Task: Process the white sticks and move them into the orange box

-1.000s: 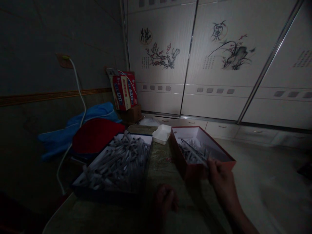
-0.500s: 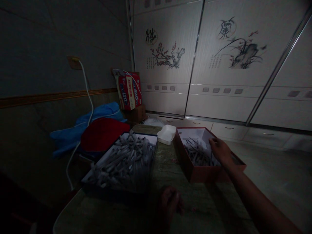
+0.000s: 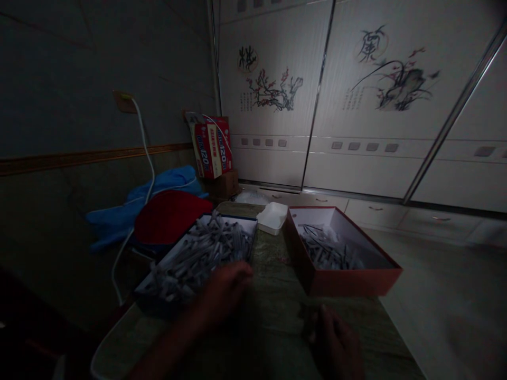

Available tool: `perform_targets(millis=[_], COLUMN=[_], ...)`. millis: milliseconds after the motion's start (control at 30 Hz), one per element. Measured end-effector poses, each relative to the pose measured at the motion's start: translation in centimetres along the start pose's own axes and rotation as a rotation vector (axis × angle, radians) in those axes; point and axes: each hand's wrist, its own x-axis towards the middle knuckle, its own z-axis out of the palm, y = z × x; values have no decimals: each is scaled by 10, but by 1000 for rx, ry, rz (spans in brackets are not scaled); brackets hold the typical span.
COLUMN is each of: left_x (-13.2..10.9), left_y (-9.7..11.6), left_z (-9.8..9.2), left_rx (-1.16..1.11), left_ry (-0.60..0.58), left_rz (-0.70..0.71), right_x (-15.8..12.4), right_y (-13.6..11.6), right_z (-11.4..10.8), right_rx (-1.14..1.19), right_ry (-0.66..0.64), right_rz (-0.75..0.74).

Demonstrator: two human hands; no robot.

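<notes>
My left hand (image 3: 229, 287) is at the near right edge of a dark shallow box (image 3: 249, 226), its fingers curled together. A heap of small pale, tube-like pieces (image 3: 206, 248) fills that box. My right hand (image 3: 336, 338) is low over the table, just in front of a reddish-brown box (image 3: 348, 284), with its fingers bent inward. Inside the reddish-brown box lies a looser pile of similar thin pieces (image 3: 327, 250), some dark and stick-like. Dim light and the curled fingers hide anything either hand may hold.
The boxes stand on a green marbled table (image 3: 271, 264), with a white plastic tray (image 3: 273, 217) between them at the back. Red cloth (image 3: 170, 216), a blue bag-like item (image 3: 166, 184) and a white cable (image 3: 144, 137) are at left. Behind are cartons (image 3: 214, 148) and cabinet doors (image 3: 273, 163).
My right hand has come out of the reddish-brown box and down to the table in front of it. My left hand has moved left and forward to the dark box's edge.
</notes>
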Motion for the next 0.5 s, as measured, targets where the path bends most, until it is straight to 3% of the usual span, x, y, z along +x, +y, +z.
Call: perform_targets(millis=[100, 233, 367, 500], left_x=[32, 56, 67, 71], left_y=[-38, -75, -86, -79], left_z=[-24, -26, -19, -27], left_rx=[426, 506, 507, 503], left_ry=[-109, -163, -146, -32], left_rz=[-114, -191, -204, -191], right_x=[1, 7, 8, 8], right_y=[17, 30, 34, 36], right_z=[-2, -5, -5, -6], right_rx=[-37, -81, -150, -155], right_ry=[-13, -46, -68, -73], right_rz=[53, 53, 7, -3])
